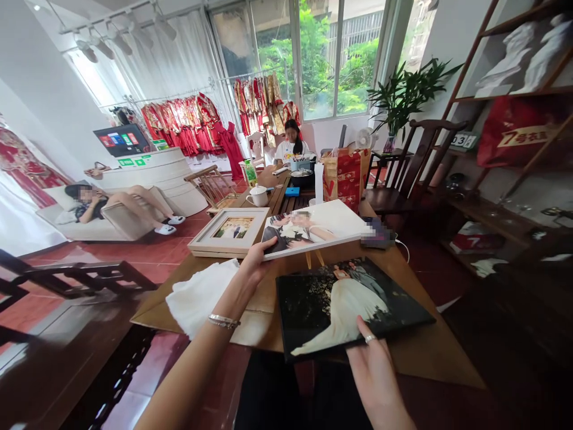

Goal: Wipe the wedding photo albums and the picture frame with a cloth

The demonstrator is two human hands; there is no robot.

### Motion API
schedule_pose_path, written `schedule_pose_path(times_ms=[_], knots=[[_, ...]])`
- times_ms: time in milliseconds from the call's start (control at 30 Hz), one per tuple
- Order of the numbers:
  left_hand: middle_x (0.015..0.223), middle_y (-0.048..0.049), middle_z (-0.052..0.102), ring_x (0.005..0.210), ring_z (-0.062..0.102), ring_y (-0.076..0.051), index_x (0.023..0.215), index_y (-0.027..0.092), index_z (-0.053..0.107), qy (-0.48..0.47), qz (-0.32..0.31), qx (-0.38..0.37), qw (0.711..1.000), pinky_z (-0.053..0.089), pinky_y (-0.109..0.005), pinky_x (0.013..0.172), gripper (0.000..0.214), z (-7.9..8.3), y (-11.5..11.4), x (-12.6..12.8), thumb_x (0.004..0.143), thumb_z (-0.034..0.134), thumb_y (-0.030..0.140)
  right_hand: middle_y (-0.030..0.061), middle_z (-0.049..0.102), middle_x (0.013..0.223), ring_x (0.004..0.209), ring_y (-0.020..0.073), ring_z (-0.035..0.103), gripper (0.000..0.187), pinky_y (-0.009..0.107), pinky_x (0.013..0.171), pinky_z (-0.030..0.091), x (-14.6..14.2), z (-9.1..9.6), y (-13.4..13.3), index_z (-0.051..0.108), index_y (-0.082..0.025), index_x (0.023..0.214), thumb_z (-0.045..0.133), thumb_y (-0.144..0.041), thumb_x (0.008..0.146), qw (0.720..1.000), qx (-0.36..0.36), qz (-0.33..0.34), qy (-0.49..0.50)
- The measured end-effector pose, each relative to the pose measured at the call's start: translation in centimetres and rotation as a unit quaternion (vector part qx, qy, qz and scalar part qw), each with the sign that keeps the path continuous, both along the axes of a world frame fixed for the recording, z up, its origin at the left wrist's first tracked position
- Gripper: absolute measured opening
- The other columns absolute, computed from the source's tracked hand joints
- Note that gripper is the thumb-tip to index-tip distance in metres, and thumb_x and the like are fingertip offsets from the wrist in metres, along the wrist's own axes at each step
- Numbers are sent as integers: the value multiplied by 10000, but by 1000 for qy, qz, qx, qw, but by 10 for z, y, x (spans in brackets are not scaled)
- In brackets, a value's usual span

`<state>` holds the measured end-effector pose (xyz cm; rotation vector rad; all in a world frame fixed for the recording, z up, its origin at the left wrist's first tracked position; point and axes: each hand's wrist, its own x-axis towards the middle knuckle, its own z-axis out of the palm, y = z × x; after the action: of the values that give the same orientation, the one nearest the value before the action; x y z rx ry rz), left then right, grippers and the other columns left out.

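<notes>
My left hand (258, 258) grips the near left corner of a white-edged photo panel (313, 230), thumb on top. The panel is tilted and shows a couple with flowers. Closer to me, my right hand (370, 364) is closed on the near edge of a dark photo panel (344, 304) with a long white wedding dress in the picture. Its thumb lies on the printed face; the other fingers are hidden underneath. Left of the white panel lies a framed photo (230, 232) with a wide pale border. A crumpled white cloth (201, 295) sits beside my left forearm.
A wooden table (174, 272) carries a white lidded cup (258, 195), a red and brown paper bag (347, 179) and a blue box (292, 192). A person (293, 143) sits at the far end; another lies on a sofa (120, 221). Dark wooden chairs (403, 191) flank the table.
</notes>
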<state>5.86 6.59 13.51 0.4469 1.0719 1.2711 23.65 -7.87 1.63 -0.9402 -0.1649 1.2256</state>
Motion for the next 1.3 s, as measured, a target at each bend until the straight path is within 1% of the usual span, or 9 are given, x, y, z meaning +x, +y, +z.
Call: schedule_pose_path(times_ms=[167, 300, 467, 633, 733, 833, 933, 1033, 1300], knots=[[560, -28, 673, 447, 632, -98, 741, 88, 630, -6, -19, -30, 999, 520, -148, 443, 88, -10, -8, -14, 793, 580, 38, -68, 639, 749, 848, 162, 624, 255, 323, 792, 537, -22, 5, 1, 516, -246, 677, 727, -184, 548, 994, -59, 30, 82], [549, -38, 670, 423, 622, -101, 708, 76, 624, -10, -48, -47, 998, 509, -157, 416, 109, -22, 1, -18, 798, 575, 39, -88, 585, 712, 916, 144, 592, 289, 349, 872, 504, -35, 5, 4, 546, -247, 730, 771, -183, 560, 997, 10, 69, 22], [533, -32, 658, 400, 602, -102, 692, 71, 624, -20, -80, -48, 995, 500, -172, 406, 82, -33, 15, -12, 772, 622, 58, -85, 528, 625, 846, 144, 605, 365, 356, 858, 526, -54, -3, 20, 512, -200, 646, 838, -166, 486, 999, 4, 49, 9], [513, -36, 641, 376, 579, -96, 649, 71, 606, -30, -93, -59, 993, 478, -171, 372, 174, -26, 22, -16, 815, 558, 46, -111, 451, 532, 742, 140, 609, 496, 369, 788, 564, -73, 0, 50, 395, -203, 568, 860, -131, 411, 999, -12, 14, 38], [538, -36, 654, 410, 599, -96, 663, 77, 605, -35, -88, -55, 994, 502, -165, 399, 183, -17, 32, -20, 831, 537, 48, -113, 448, 530, 707, 119, 597, 469, 363, 795, 563, -81, 4, 72, 381, -203, 580, 821, -66, 493, 998, -24, 4, 50], [518, -18, 639, 408, 593, -83, 676, 91, 597, -38, -74, -48, 995, 503, -144, 405, 196, -8, 43, -23, 849, 513, 54, -86, 492, 579, 742, 115, 602, 351, 325, 794, 553, -83, 5, 94, 427, -192, 626, 733, -20, 645, 997, -55, 11, 55], [503, -13, 628, 395, 586, -87, 690, 96, 598, -35, -60, -41, 997, 508, -151, 400, 185, 0, 53, -24, 846, 509, 49, 7, 614, 873, 835, 150, 611, 92, 334, 744, 544, -79, 8, 112, 571, -147, 886, 635, -153, 820, 993, -98, 40, 58], [516, -14, 636, 394, 592, -97, 712, 98, 605, -27, -40, -28, 998, 506, -159, 382, 149, 7, 60, -25, 828, 531, 42, 75, 575, 1142, 935, 202, 599, 293, 398, 759, 528, -70, 13, 127, 545, -160, 1145, 556, -310, 894, 985, -127, 95, 69], [561, -9, 648, 450, 621, -100, 756, 103, 622, -8, -16, -12, 1000, 540, -172, 447, 110, 8, 71, -22, 806, 554, 34, 81, 563, 1176, 972, 214, 588, 323, 421, 800, 511, -49, 20, 157, 533, -169, 1175, 554, -326, 893, 965, -151, 169, 132]])
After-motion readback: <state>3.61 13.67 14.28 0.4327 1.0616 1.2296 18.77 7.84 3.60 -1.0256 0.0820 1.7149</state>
